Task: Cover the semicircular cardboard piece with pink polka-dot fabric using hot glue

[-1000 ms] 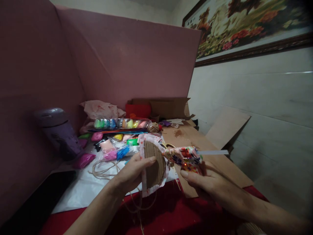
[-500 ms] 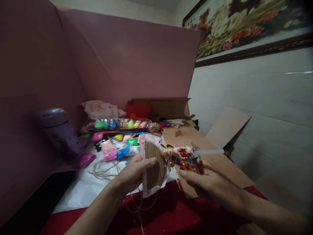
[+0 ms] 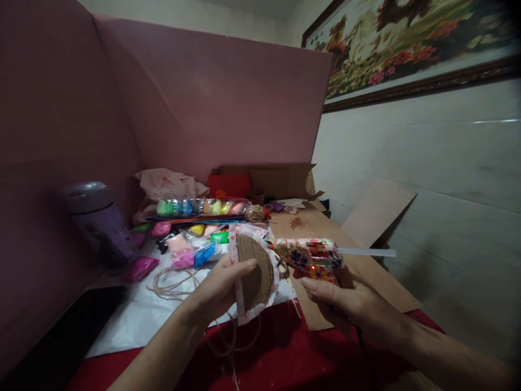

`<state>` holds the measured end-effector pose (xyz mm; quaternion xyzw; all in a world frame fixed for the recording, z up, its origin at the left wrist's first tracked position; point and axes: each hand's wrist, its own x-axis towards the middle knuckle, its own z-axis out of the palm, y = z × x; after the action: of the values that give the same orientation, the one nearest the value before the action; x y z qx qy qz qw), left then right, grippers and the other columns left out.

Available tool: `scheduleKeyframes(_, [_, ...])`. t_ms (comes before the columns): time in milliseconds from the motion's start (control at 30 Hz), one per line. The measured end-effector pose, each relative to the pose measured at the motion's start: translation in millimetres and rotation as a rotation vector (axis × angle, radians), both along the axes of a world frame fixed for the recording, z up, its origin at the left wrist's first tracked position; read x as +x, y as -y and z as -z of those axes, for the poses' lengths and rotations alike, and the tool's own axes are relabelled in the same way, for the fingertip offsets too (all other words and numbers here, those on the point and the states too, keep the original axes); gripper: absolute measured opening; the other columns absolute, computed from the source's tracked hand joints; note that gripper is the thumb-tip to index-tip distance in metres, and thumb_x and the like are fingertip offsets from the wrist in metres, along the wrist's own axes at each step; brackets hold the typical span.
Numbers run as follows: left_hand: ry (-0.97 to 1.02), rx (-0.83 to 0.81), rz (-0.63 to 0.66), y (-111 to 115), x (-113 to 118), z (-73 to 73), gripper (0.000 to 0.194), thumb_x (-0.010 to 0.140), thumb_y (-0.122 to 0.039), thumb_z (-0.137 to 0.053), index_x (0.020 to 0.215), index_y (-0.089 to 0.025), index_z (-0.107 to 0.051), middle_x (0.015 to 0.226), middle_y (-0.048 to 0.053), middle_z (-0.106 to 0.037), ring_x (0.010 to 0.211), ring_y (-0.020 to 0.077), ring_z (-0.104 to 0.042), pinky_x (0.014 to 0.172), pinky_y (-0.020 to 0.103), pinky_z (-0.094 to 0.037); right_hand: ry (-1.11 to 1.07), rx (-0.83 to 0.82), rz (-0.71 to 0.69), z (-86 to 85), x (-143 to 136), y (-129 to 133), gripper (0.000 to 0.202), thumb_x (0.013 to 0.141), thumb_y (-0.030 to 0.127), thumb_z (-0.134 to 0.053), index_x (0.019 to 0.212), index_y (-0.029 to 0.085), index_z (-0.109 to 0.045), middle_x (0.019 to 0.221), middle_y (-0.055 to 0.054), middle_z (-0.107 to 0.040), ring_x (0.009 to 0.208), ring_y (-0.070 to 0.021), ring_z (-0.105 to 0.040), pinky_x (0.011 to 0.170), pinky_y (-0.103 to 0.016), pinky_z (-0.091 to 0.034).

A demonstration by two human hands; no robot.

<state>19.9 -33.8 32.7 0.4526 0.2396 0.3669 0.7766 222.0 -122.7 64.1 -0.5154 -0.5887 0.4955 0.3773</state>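
Brown cardboard half-disc with pale fabric edging (image 3: 254, 274): up over red-covered tabletop (image 3: 280, 347), left hand (image 3: 220, 290) gripping its straight side. Right hand (image 3: 356, 301) gripping floral-patterned glue gun (image 3: 300, 255), nozzle at curved rim. Best: piece steady, nozzle low, left thumb clear. Nozzle contact unclear; left fingertips behind piece and trigger finger hidden.

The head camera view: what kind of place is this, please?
Probably a craft corner in a home: a floral-patterned glue gun, a cardboard piece with fabric edging, and a framed painting on the wall.
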Motion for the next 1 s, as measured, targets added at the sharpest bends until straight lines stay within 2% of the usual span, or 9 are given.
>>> scheduleKeyframes(300, [0.003, 0.014, 0.052, 1, 0, 0.5, 0.018, 0.077, -0.019, -0.058, 0.09, -0.008, -0.062, 0.08, 0.013, -0.066, 0.069, 0.0195, -0.062, 0.068, 0.033, -0.049, -0.049, 0.019, 0.01, -1.5, -4, -3, 0.043, 0.082, 0.047, -0.05, 0.053, 0.018, -0.04, 0.041, 0.006, -0.036, 0.036, -0.0051, -0.03, 0.035, -0.02, -0.022])
scheduleKeyframes(600, [-0.011, 0.027, 0.044, -1, 1, 1.5, 0.019, 0.076, -0.019, -0.058, 0.092, -0.009, -0.063, 0.08, 0.012, -0.066, 0.072, 0.0199, -0.063, 0.07, 0.032, -0.048, -0.045, -0.037, 0.022, -5.4, -7, -6, 0.045, 0.08, 0.05, -0.051, 0.05, 0.018, -0.04, 0.039, 0.006, -0.035, 0.035, -0.0054, -0.029, 0.035, -0.021, -0.02])
scheduleKeyframes(700, [-0.008, 0.022, 0.047, -1, 0, 2.0, 0.02, 0.076, -0.019, -0.058, 0.092, -0.008, -0.063, 0.08, 0.012, -0.067, 0.07, 0.0196, -0.063, 0.068, 0.032, -0.048, -0.057, -0.011, 0.044, -8.7, -6, -6, 0.04, 0.078, 0.048, -0.053, 0.054, 0.018, -0.043, 0.042, 0.006, -0.037, 0.035, -0.006, -0.03, 0.034, -0.021, -0.02])
scheduleKeyframes(867, [0.011, -0.025, -0.011, -4, -1, 0.5, 0.02, 0.073, -0.018, -0.062, 0.091, -0.009, -0.063, 0.081, 0.013, -0.068, 0.07, 0.02, -0.064, 0.066, 0.031, -0.05, 0.156, 0.248, 0.21, -13.5, 19, -22, 0.043, 0.082, 0.047, -0.048, 0.052, 0.017, -0.043, 0.043, 0.004, -0.04, 0.038, -0.0075, -0.037, 0.038, -0.021, -0.028])
scheduleKeyframes(967, [0.015, -0.041, -0.058, -5, -1, -1.1, 0.018, 0.073, -0.018, -0.062, 0.088, -0.009, -0.063, 0.077, 0.011, -0.069, 0.065, 0.0188, -0.064, 0.061, 0.03, -0.051, 0.26, 0.284, 0.247, -2.8, 48, -42, 0.037, 0.083, 0.044, -0.047, 0.057, 0.018, -0.044, 0.047, 0.004, -0.04, 0.041, -0.0086, -0.038, 0.039, -0.021, -0.031])
scheduleKeyframes(1000, [0.014, -0.043, -0.076, -6, -1, -1.5, 0.017, 0.073, -0.018, -0.062, 0.088, -0.009, -0.063, 0.077, 0.011, -0.069, 0.065, 0.0187, -0.064, 0.061, 0.03, -0.051, 0.31, 0.3, 0.254, 3.1, 57, -49, 0.032, 0.083, 0.041, -0.046, 0.061, 0.017, -0.047, 0.051, 0.002, -0.044, 0.044, -0.01, -0.041, 0.042, -0.022, -0.033])
